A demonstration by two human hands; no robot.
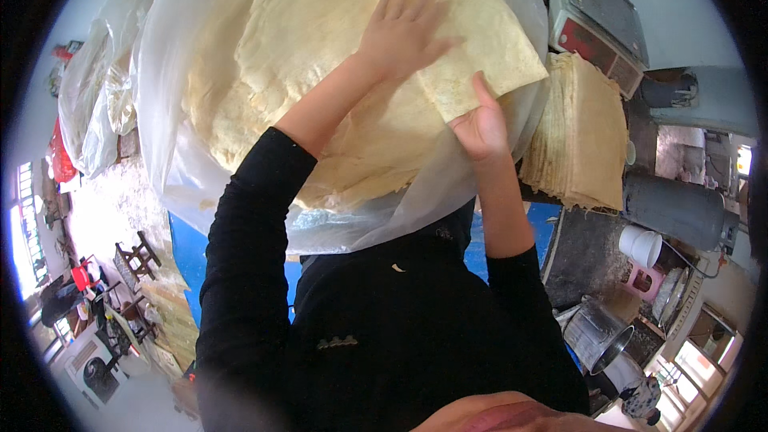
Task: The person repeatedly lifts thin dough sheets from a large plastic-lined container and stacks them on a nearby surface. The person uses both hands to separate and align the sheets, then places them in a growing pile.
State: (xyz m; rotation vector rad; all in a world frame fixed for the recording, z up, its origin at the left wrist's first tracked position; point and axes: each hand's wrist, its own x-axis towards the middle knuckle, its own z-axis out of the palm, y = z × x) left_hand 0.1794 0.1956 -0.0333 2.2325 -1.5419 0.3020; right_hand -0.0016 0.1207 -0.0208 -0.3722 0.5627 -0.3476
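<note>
A broad, uneven pile of thin pale-yellow food sheets [300, 72], resembling tofu skin, lies in front of me. Clear plastic sheeting [174, 72] surrounds and underlies it. My left hand [408, 30], slightly blurred, is spread palm down over the pile; whether it presses on the surface I cannot tell. At the pile's right side, my right hand [483, 126] pinches the near edge of a square-cornered sheet [492, 42], thumb on top and fingers hidden underneath. That sheet's right corner juts out over the plastic.
Right of the pile stands a thick stack of folded sheets [582, 132], beside a weighing scale [594, 12]. Filled plastic bags [99, 84] are at the left. Farther right are white buckets [641, 246], a metal pot [600, 336] and a distant person [642, 399]. A wooden stool [138, 258] stands lower left.
</note>
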